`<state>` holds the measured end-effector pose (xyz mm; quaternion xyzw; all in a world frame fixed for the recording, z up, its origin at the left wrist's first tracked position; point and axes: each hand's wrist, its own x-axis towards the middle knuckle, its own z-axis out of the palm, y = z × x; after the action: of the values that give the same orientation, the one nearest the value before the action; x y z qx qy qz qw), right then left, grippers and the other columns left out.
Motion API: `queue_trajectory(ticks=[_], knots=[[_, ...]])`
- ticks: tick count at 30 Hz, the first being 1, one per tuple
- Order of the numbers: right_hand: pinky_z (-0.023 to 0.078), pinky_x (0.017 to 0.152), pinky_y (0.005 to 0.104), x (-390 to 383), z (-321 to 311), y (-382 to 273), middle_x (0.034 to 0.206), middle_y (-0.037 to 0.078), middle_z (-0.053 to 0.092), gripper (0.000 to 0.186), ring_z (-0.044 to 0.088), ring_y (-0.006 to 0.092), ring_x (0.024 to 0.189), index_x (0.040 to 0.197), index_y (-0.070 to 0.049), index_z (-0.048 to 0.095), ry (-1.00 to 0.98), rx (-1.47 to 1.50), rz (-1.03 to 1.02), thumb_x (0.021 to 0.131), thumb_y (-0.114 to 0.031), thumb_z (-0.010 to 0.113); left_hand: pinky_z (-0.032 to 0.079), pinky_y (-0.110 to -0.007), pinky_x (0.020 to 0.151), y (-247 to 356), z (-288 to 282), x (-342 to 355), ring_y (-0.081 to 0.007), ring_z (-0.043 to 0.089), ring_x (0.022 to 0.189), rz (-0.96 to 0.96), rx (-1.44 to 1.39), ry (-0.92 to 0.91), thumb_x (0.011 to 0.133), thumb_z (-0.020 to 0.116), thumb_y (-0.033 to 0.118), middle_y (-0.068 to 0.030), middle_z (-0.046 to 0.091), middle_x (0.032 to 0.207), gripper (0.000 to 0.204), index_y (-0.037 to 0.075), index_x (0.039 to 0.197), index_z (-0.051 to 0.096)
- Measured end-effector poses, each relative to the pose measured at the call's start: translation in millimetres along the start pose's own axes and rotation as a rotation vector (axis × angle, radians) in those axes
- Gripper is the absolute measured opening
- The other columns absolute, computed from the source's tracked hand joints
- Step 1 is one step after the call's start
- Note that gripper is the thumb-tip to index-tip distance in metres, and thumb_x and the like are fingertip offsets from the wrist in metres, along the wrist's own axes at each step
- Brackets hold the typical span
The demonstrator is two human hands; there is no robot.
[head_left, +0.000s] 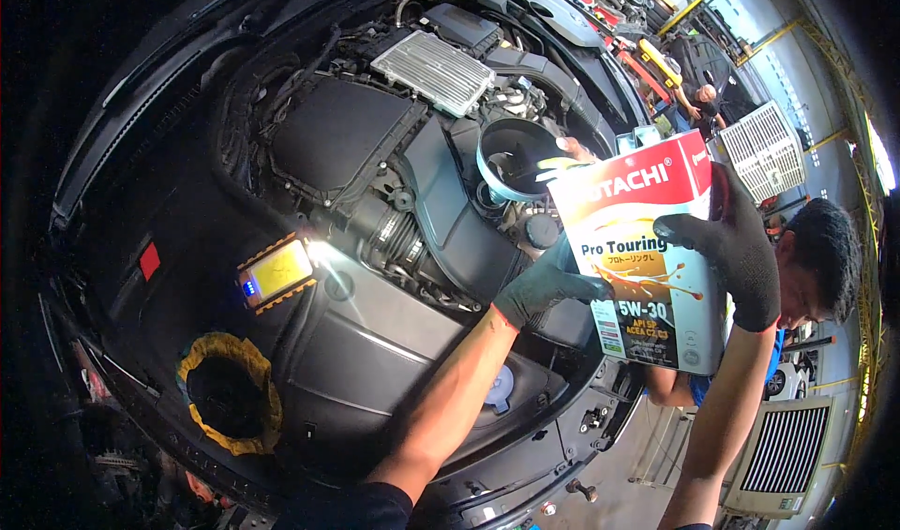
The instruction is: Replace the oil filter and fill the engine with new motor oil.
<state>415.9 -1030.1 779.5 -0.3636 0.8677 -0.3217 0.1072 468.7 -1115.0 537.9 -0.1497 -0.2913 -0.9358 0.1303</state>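
A boxy motor oil can (647, 277), red at the top and darker toward its base, is held up over the front right of the engine bay. My left hand (553, 286), in a dark glove, grips its left side low down, thumb on the front face. On the can's upper right side, my right hand (736, 244), also gloved, is closed with its thumb across the front. Just left of the can's top, a wide funnel (511, 160) stands in the engine. Fingers of another hand (574, 150) show between the funnel and the can; whose they are is partly hidden.
A lit yellow work light (279, 274) lies on the left, near a yellow-edged ring (230, 394). A finned metal box (431, 71) sits toward the back. A co-worker (820, 258) leans in close at right. A blue cap (500, 389) is below my left forearm.
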Motion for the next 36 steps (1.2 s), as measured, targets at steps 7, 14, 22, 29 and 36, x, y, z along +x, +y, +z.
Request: queue_trajectory(ticks=[7, 14, 22, 29, 36], knots=[[0.054, 0.081, 0.0292, 0.1, 3.3, 2.9, 0.111, 0.011, 0.069, 0.063, 0.066, 0.0158, 0.093, 0.13, 0.004, 0.054, -0.037, 0.129, -0.051, 0.071, 0.001, 0.075, 0.051, -0.033, 0.098, 0.9, -1.8, -3.4, -0.0157, 0.058, 0.121, 0.068, 0.044, -0.036, 0.072, 0.083, -0.002, -0.0061, 0.059, 0.136, 0.088, 0.004, 0.148, 0.039], [0.054, 0.077, 0.0272, 4.1, -0.8, 7.9, 0.11, 0.011, 0.068, 0.061, 0.066, 0.0136, 0.09, 0.131, 0.004, 0.052, -0.056, 0.033, -0.013, 0.073, 0.0, 0.071, 0.051, -0.033, 0.099, 1.1, 1.7, 2.3, -0.012, 0.055, 0.123, 0.154, -0.046, -0.126, 0.07, 0.084, -0.001, -0.0032, 0.058, 0.138, 0.091, 0.007, 0.149, 0.039], [0.055, 0.079, 0.0292, 5.3, 0.1, 8.0, 0.108, 0.012, 0.069, 0.06, 0.067, 0.0153, 0.089, 0.128, 0.004, 0.053, -0.034, 0.071, -0.053, 0.072, 0.001, 0.075, 0.052, -0.031, 0.095, -4.0, -4.4, 3.8, -0.0124, 0.057, 0.119, 0.157, 0.003, -0.105, 0.071, 0.083, -0.003, -0.0037, 0.06, 0.135, 0.089, 0.007, 0.148, 0.039], [0.055, 0.078, 0.0295, 5.9, -1.2, -0.6, 0.106, 0.011, 0.07, 0.061, 0.068, 0.0156, 0.087, 0.127, 0.004, 0.053, -0.063, 0.068, -0.038, 0.071, -0.001, 0.077, 0.053, -0.03, 0.093, 0.7, -5.8, -2.6, -0.0118, 0.057, 0.118, 0.102, 0.094, -0.054, 0.072, 0.084, -0.002, -0.0032, 0.06, 0.135, 0.088, 0.006, 0.148, 0.04], [0.057, 0.074, 0.0297, 2.2, -3.3, -3.5, 0.102, 0.012, 0.071, 0.061, 0.069, 0.0157, 0.082, 0.124, 0.005, 0.054, -0.035, 0.042, -0.057, 0.072, -0.007, 0.083, 0.056, -0.026, 0.081, 0.5, 1.7, 0.3, -0.0113, 0.064, 0.106, 0.096, 0.034, -0.046, 0.076, 0.084, 0.006, -0.0035, 0.064, 0.127, 0.083, 0.006, 0.147, 0.042]])
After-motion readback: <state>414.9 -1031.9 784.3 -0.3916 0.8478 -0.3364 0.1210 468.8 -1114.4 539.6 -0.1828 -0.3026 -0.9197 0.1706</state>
